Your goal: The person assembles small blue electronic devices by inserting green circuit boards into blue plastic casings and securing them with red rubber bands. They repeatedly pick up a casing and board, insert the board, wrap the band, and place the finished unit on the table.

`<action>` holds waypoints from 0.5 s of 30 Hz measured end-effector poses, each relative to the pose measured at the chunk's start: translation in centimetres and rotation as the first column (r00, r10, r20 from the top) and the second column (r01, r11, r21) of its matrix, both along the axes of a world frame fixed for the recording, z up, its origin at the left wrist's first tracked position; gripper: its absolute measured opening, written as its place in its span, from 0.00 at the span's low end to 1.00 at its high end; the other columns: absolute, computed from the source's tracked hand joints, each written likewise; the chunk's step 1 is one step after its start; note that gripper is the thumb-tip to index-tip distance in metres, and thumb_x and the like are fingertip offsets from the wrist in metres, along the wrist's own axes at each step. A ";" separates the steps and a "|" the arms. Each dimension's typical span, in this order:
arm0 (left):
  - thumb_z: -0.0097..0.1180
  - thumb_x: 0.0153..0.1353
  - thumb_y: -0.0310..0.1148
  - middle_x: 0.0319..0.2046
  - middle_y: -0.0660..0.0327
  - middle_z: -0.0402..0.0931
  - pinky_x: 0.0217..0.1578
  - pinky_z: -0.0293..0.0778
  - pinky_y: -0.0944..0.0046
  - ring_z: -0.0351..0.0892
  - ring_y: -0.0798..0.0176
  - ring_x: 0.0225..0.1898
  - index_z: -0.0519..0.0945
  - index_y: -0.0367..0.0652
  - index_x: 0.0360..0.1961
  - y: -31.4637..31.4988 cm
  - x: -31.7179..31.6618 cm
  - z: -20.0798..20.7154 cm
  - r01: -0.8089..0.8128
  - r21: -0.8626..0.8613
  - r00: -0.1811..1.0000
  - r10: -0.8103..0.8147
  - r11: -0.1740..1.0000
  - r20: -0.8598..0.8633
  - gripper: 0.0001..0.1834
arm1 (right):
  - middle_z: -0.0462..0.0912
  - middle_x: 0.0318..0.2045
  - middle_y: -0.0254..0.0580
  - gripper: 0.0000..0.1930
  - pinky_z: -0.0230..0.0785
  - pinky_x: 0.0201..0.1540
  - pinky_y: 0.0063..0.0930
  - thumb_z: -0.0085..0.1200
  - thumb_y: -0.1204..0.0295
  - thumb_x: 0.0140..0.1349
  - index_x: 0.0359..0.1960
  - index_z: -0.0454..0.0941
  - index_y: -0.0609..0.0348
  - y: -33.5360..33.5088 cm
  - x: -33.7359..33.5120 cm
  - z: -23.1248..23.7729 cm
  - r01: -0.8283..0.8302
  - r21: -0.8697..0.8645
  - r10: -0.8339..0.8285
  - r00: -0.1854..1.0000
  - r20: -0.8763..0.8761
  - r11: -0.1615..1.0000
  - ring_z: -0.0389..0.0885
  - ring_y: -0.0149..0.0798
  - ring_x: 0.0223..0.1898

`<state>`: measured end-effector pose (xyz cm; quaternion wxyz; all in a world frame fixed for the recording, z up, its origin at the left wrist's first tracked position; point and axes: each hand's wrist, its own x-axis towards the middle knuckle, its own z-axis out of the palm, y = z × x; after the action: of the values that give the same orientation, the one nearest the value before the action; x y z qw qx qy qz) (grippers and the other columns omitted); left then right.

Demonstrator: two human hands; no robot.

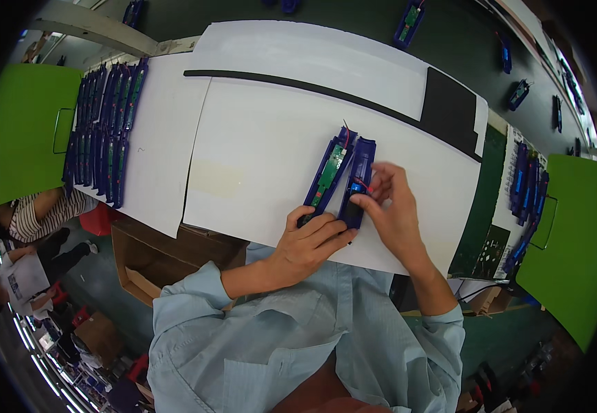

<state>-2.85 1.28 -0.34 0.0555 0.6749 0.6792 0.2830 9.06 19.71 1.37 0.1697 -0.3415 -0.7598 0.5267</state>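
Two long blue plastic casing halves lie side by side on white paper (257, 158). The left half (328, 173) carries a green circuit board and a red wire. My left hand (310, 239) grips the near ends of both halves. My right hand (389, 203) pinches the side of the right half (358, 180), fingertips at a small red wire inside it.
Rows of similar blue casings fill the paper at far left (102, 131) and stand at the right (527, 196). Green bins sit at left (16, 131) and right (567, 255). A black strip (443, 110) crosses the paper. A cardboard box (154, 258) is below the table; a seated person (40, 217) is at left.
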 end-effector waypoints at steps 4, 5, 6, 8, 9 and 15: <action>0.64 0.61 0.29 0.50 0.69 0.82 0.69 0.57 0.50 0.80 0.68 0.57 0.88 0.51 0.53 0.0 0.0 -0.1 -0.006 -0.003 0.997 0.006 1.000 0.082 0.18 | 0.82 0.42 0.37 0.12 0.76 0.43 0.26 0.68 0.80 0.65 0.50 0.84 0.62 1.3 -0.9 0.3 -0.121 0.015 0.122 0.991 -0.062 0.993 0.80 0.32 0.38; 0.65 0.61 0.28 0.50 0.69 0.82 0.69 0.57 0.50 0.80 0.68 0.57 0.88 0.51 0.53 0.0 0.0 0.0 -0.013 0.001 0.995 0.013 1.000 0.099 0.18 | 0.83 0.42 0.37 0.11 0.76 0.42 0.26 0.68 0.80 0.65 0.49 0.85 0.61 1.4 -1.1 0.2 -0.136 0.005 0.136 0.987 -0.081 0.991 0.80 0.31 0.38; 0.65 0.61 0.29 0.50 0.69 0.82 0.69 0.57 0.50 0.80 0.68 0.57 0.88 0.51 0.53 -0.2 0.0 0.1 -0.003 -0.005 0.994 0.004 1.000 0.107 0.18 | 0.83 0.41 0.37 0.11 0.76 0.41 0.26 0.67 0.81 0.66 0.48 0.85 0.61 1.5 -1.3 -0.1 -0.150 -0.005 0.149 0.984 -0.100 0.989 0.80 0.30 0.37; 0.66 0.61 0.29 0.50 0.69 0.82 0.69 0.57 0.49 0.80 0.67 0.57 0.87 0.51 0.53 -0.3 -0.2 0.2 0.016 -0.012 0.992 -0.014 1.000 0.124 0.18 | 0.83 0.42 0.37 0.09 0.75 0.39 0.25 0.67 0.81 0.66 0.47 0.86 0.61 1.6 -1.6 -0.1 -0.157 -0.014 0.154 0.982 -0.108 0.988 0.80 0.29 0.37; 0.67 0.61 0.30 0.50 0.69 0.83 0.69 0.57 0.49 0.80 0.67 0.56 0.88 0.51 0.53 -0.2 -0.4 0.3 0.032 -0.027 0.993 -0.029 0.999 0.114 0.17 | 0.83 0.42 0.37 0.08 0.74 0.38 0.24 0.67 0.81 0.66 0.46 0.86 0.61 1.6 -1.8 0.1 -0.148 -0.016 0.145 0.985 -0.097 0.989 0.80 0.29 0.36; 0.67 0.60 0.29 0.50 0.69 0.83 0.68 0.57 0.47 0.81 0.67 0.53 0.88 0.52 0.52 0.3 -0.7 2.1 0.122 -0.035 0.966 -0.110 0.992 0.233 0.18 | 0.86 0.37 0.33 0.18 0.68 0.33 0.21 0.68 0.81 0.65 0.55 0.83 0.58 0.7 -2.0 -0.2 -0.088 -0.047 0.085 0.995 -0.060 0.995 0.72 0.25 0.28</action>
<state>-3.53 1.61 1.79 0.1671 0.6745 0.6343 0.3389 7.04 20.42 1.13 0.1599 -0.2969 -0.7553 0.5620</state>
